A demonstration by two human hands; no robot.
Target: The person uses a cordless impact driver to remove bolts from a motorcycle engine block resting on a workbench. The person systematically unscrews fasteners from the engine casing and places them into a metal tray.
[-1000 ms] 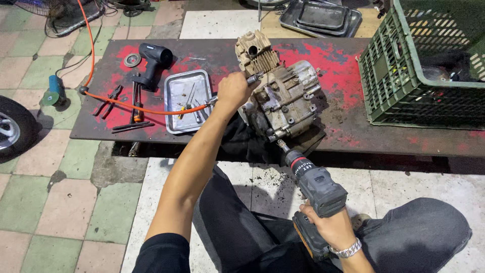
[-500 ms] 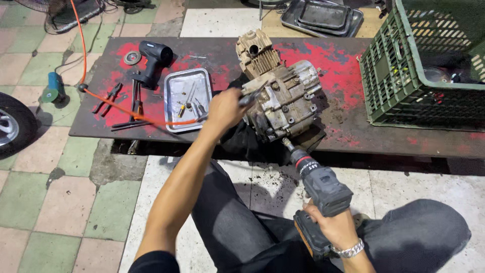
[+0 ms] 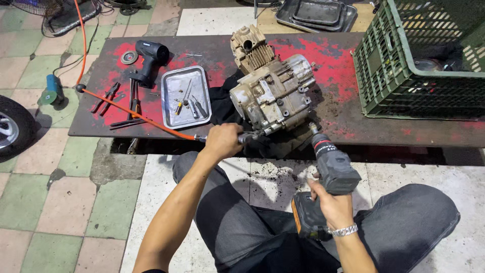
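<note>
A dirty, pale metal engine block (image 3: 273,91) stands on the red-stained dark bench plate (image 3: 343,60). My left hand (image 3: 222,141) grips a slim air tool (image 3: 248,136) fed by an orange hose (image 3: 131,114). Its tip points at the engine's lower front edge. My right hand (image 3: 328,202) holds a grey and black cordless driver (image 3: 331,167) by the handle. Its nose is tilted up towards the engine's lower right corner, a little short of it. I sit with my legs in dark trousers under the bench edge.
A small metal tray (image 3: 185,96) with loose bits lies left of the engine. A black power tool (image 3: 149,58) and hand tools (image 3: 108,96) lie further left. A green plastic crate (image 3: 419,65) stands at the right, metal trays (image 3: 313,12) behind, and a tyre (image 3: 12,126) on the floor at left.
My left hand came off the engine's left side and moved towards me to the bench's front edge, now gripping the air tool on the orange hose. The driver stays in my right hand.
</note>
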